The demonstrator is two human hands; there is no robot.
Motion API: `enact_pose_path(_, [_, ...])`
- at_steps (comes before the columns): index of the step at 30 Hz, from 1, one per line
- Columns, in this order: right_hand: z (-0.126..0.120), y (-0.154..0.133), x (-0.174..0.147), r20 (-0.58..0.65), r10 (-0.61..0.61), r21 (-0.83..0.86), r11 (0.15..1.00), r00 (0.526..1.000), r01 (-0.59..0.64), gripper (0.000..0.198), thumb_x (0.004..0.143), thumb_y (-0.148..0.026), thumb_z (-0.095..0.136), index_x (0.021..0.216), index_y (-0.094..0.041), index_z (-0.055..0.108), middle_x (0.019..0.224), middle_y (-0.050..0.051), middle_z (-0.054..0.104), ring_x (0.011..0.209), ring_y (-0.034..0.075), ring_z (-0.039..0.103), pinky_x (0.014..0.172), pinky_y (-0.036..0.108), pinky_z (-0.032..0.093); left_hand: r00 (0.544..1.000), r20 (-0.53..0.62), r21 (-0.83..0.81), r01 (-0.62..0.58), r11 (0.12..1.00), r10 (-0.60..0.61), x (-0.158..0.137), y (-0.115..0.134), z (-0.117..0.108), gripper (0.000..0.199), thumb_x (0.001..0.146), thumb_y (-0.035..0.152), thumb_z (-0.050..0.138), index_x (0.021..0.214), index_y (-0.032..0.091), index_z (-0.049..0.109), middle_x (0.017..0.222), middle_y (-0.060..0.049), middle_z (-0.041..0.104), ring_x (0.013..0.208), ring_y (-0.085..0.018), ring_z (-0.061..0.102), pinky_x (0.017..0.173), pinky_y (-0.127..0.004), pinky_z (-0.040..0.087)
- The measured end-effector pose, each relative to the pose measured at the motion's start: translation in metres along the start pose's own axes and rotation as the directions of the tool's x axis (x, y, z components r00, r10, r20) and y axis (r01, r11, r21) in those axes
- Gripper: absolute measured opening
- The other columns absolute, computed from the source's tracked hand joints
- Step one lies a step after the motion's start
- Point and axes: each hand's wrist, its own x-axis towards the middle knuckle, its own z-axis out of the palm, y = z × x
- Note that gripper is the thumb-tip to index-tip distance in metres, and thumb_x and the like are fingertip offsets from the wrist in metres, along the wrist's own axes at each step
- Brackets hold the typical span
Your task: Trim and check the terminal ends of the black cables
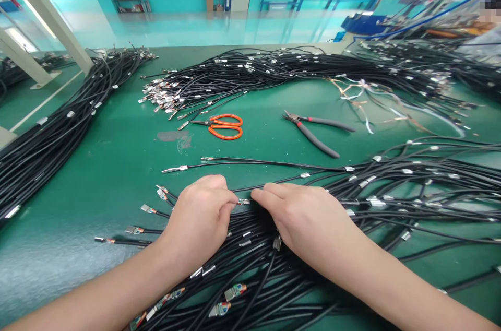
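Between my two hands is the end of a black cable, its small connector (pixel 244 201) showing metal and coloured wires. My left hand (pixel 201 211) is closed, thumb and forefinger pinching the connector's tip. Just to the right, my right hand (pixel 301 216) grips the same cable, its fingers curled and partly hidden. Below and around both hands spreads a loose bundle of black cables (pixel 258 268). Several of their ends carry bare metal USB-type plugs (pixel 235 292), and small metal sleeves (pixel 277 243) sit along the cables.
Orange-handled scissors (pixel 225 126) and grey-handled cutting pliers (pixel 313 130) lie on the green table (pixel 266 143) beyond my hands. Another cable bundle (pixel 274 67) stretches across the back, and a further bundle (pixel 66 117) runs along the left. Loose ribbon-like strips (pixel 362 93) lie at the back right.
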Motion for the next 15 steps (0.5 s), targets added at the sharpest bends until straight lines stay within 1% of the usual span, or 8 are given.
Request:
enact_pose_path(6, [0.0021, -0.0005, -0.0008, 0.0, -0.011, -0.015, 1.0, 1.0, 0.011, 0.025, 0.067, -0.003, 0.051, 0.083, -0.02, 0.059, 0.064, -0.003, 0.057, 0.057, 0.012, 0.05, 0.049, 0.026, 0.022, 1.0, 0.001, -0.006, 0.011, 1.0, -0.011, 0.0011, 0.0009, -0.0008, 0.024, 0.074, 0.002, 0.051, 0.072, 0.017, 0.069, 0.061, 0.0, 0.055, 0.062, -0.013, 0.048, 0.056, -0.027, 0.04])
enact_pose_path(15, [-0.0017, -0.003, -0.0004, 0.025, 0.02, -0.018, 1.0, 0.999, -0.019, 0.023, 0.068, -0.004, 0.05, 0.081, -0.02, 0.059, 0.066, -0.003, 0.059, 0.058, 0.013, 0.051, 0.049, 0.026, 0.02, 1.0, -0.006, -0.01, -0.008, 1.0, 0.008, 0.0012, -0.0005, 0.0001, 0.026, 0.073, 0.001, 0.05, 0.067, 0.018, 0.068, 0.061, 0.0, 0.054, 0.06, -0.013, 0.048, 0.055, -0.025, 0.039])
